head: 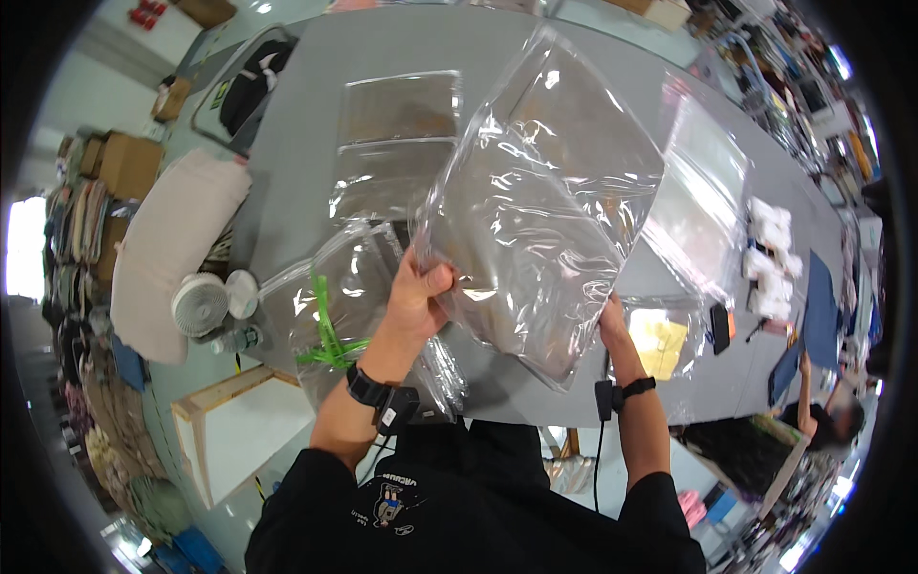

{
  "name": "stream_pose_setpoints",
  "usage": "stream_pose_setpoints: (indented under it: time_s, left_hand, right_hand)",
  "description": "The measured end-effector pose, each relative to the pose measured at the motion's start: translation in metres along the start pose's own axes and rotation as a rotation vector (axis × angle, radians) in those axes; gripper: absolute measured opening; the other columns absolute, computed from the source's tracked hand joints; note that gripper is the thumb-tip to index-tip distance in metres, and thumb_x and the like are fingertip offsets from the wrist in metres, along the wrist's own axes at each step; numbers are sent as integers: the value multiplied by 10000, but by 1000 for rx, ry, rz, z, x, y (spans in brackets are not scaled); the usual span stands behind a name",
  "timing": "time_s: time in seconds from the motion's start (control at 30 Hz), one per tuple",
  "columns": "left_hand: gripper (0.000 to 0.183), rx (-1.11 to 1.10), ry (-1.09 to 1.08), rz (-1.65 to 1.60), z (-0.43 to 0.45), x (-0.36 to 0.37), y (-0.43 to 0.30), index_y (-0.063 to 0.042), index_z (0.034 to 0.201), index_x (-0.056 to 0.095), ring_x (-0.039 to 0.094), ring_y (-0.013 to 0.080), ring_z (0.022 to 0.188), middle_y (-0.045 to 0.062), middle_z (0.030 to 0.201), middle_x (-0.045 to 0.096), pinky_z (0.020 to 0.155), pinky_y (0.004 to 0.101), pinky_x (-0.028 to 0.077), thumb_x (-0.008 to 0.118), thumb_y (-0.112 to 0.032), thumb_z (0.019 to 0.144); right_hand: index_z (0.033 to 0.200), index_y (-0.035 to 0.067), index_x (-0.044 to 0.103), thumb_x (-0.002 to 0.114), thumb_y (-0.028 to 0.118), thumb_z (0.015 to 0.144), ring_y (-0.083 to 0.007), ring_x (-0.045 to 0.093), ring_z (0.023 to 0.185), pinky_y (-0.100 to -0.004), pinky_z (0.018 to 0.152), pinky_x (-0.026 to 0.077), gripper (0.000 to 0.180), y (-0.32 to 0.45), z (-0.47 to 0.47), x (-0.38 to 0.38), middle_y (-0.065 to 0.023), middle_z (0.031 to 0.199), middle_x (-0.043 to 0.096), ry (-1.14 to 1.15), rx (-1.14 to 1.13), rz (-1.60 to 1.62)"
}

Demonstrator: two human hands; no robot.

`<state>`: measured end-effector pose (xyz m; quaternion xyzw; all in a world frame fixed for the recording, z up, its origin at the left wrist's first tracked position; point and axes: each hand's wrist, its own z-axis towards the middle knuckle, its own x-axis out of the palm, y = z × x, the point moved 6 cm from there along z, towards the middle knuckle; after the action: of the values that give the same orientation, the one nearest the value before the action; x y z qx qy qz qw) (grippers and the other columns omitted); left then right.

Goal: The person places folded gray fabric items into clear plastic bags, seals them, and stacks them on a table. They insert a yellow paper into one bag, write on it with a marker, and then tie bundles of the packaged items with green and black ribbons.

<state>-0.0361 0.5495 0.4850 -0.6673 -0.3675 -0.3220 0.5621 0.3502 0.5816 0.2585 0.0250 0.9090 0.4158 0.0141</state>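
Before me I hold up a large clear plastic bag (531,237), creased and shiny. My left hand (419,290) grips its left edge, thumb on the near side. My right hand (613,319) holds its lower right edge, the fingers partly hidden behind the plastic. Left of it on the grey table lie flat clear plastic bags (398,111) with seams. Nearer, by my left forearm, more clear bags (351,265) carry green ties (324,319). To the right are a stack of clear bags (699,186) and a clear bag with a yellow piece (656,344) in it.
White bundles (771,258) and a black phone-like item (719,328) lie on the right of the grey table (301,143). At the left stand a white fan (201,305), a plastic bottle (237,340) and a beige padded roll (176,251). Another person (810,416) handles dark blue material at the far right.
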Motion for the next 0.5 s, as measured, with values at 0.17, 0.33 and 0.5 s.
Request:
stream_pose_setpoints:
  time_s: [0.17, 0.33, 0.5]
  left_hand:
    - [574, -205, -646, 471, -33, -108, 111, -33, 1429, 574, 664, 150, 991, 27, 1128, 687, 918, 309, 537, 754, 56, 891]
    - [564, -141, -570, 543, -36, -119, 125, -5, 1402, 578, 622, 163, 1036, 55, 1166, 645, 962, 308, 502, 807, -59, 890]
    - [782, -69, -358, 1414, -26, -111, 84, 25, 1456, 500, 605, 238, 1182, 143, 1323, 592, 1064, 361, 464, 873, -285, 842]
  right_hand:
    - [1314, 13, 633, 625, 243, 1023, -232, 720, 1018, -389, 891, 619, 371, -21, -2, -7, -103, 1177, 714, 337, 40, 205]
    - [1412, 50, 579, 507, 476, 1068, -270, 687, 1134, -440, 957, 589, 552, -10, -9, -26, -127, 1300, 680, 133, 93, 337]
    - [1519, 14, 446, 501, 597, 1046, -255, 540, 1311, -380, 1134, 416, 753, 46, -21, -15, -139, 1428, 571, 64, -165, 334]
